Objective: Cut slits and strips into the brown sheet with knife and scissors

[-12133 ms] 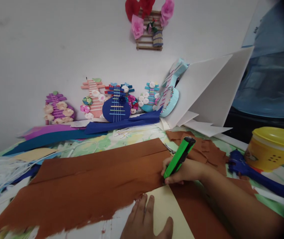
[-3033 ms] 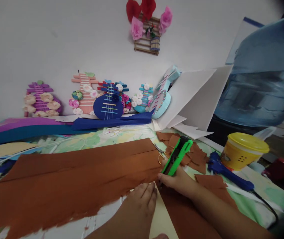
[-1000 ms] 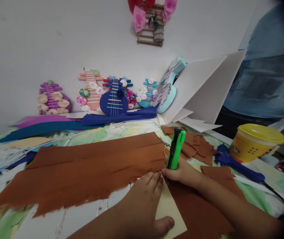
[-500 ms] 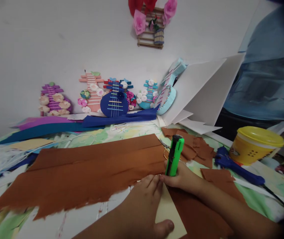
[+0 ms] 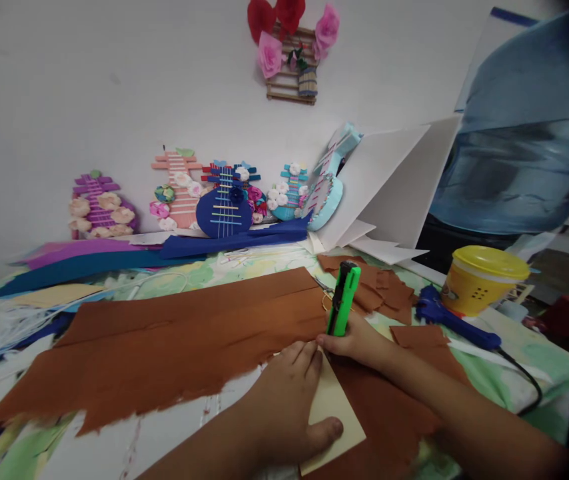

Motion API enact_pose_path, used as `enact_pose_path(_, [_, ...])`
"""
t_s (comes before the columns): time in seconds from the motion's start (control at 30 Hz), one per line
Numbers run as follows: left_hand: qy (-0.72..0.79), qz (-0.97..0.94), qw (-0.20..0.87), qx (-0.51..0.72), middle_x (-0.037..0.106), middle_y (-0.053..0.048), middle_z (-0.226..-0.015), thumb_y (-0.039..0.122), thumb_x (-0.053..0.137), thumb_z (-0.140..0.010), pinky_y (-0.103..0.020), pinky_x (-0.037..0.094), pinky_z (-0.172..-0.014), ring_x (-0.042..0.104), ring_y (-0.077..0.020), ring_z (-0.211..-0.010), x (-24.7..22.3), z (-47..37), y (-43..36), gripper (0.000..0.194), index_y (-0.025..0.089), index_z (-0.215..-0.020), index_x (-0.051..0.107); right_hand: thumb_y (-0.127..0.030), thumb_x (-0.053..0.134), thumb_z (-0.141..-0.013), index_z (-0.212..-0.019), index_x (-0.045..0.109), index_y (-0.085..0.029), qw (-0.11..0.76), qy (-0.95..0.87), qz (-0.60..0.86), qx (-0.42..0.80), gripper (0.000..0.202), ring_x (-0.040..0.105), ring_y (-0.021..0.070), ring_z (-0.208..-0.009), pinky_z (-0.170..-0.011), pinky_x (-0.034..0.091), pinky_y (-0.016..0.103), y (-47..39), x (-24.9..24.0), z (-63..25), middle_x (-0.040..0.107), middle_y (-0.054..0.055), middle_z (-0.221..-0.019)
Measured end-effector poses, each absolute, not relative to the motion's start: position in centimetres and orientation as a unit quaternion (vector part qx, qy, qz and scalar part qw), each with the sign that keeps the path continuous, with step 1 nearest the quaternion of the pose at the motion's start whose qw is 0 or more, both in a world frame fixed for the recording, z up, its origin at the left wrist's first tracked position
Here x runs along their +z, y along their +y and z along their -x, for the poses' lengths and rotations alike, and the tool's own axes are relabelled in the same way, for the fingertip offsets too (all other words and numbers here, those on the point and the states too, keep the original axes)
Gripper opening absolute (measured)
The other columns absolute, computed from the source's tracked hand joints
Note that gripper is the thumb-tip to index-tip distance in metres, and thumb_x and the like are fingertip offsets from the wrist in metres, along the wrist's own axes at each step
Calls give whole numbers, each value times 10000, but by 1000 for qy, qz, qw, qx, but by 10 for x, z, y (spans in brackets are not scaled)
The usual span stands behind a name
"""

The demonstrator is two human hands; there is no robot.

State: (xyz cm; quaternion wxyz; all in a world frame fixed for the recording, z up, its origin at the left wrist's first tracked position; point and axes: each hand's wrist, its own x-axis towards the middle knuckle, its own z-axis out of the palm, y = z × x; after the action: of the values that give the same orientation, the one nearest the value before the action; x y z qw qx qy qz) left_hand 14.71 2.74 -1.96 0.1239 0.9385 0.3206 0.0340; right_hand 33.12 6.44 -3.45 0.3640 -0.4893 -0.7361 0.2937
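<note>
1. R hand is keeping a snug grip round green cutter, holding it near-upright, prob. for tip control by card's far corner.
2. L hand is lying palm-down, pressing pale card, prob. vs. slipping.
3. Brown paper is spreading beneath/beyond.
4. Glue gun is resting nr yellow tub, on counter.

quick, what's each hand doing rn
left hand: open, pressed flat on the cream card
right hand: closed around the green and black cutter
</note>
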Motion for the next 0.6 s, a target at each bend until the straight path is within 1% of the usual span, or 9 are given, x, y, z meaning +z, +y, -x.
enact_pose_path(0.13, [325, -938, 118, 25, 186, -167, -1354, 517, 404, -749, -431, 198, -972, 188, -314, -1216, -18, -149, 27, 742, 60, -1307, 227, -342, 584, -660, -777, 561, -157, 379, -748, 465, 285, 220, 510, 155, -693, -622, 418, 264, 63, -32, -330, 568, 16, -747])
enact_pose_path(0.27, [325, -938, 115, 24, 195, -174, -1349, 503, 422, -744, -419, 188, -979, 189, -313, -1216, -17, -150, 26, 751, 52, -1308, 217, -350, 594, -655, -786, 561, -161, 370, -782, 413, 285, 232, 506, 160, -733, -656, 412, 267, 61, -29, -330, 570, 22, -793])
enact_pose_path(0.33, [327, -938, 114, 24, 204, -171, -1348, 498, 429, -740, -412, 182, -983, 188, -306, -1218, -16, -150, 25, 749, 54, -1307, 224, -371, 616, -623, -715, 534, -160, 369, -779, 420, 283, 245, 483, 144, -668, -599, 402, 254, 62, -28, -331, 537, 6, -711])
enact_pose_path(0.43, [329, -937, 115, 19, 202, -165, -1350, 489, 421, -747, -407, 174, -987, 181, -296, -1222, -13, -149, 24, 725, 63, -1304, 237, -420, 601, -610, -597, 429, -168, 399, -727, 479, 288, 305, 393, 99, -541, -491, 348, 226, 64, -25, -334, 408, -36, -574])
enact_pose_path(0.53, [317, -942, 111, 20, 213, -168, -1347, 475, 434, -747, -419, 180, -980, 192, -304, -1217, -12, -147, 23, 683, 94, -1293, 277, -456, 538, -661, -588, 377, -175, 426, -675, 514, 315, 332, 356, 81, -513, -474, 324, 215, 62, -13, -336, 355, -48, -551])
enact_pose_path(0.6, [308, -945, 104, 26, 228, -167, -1343, 467, 456, -737, -431, 195, -969, 209, -312, -1209, -12, -146, 23, 665, 126, -1285, 296, -476, 539, -661, -569, 365, -175, 412, -666, 542, 305, 359, 347, 74, -497, -457, 309, 207, 58, -5, -335, 346, -51, -529])
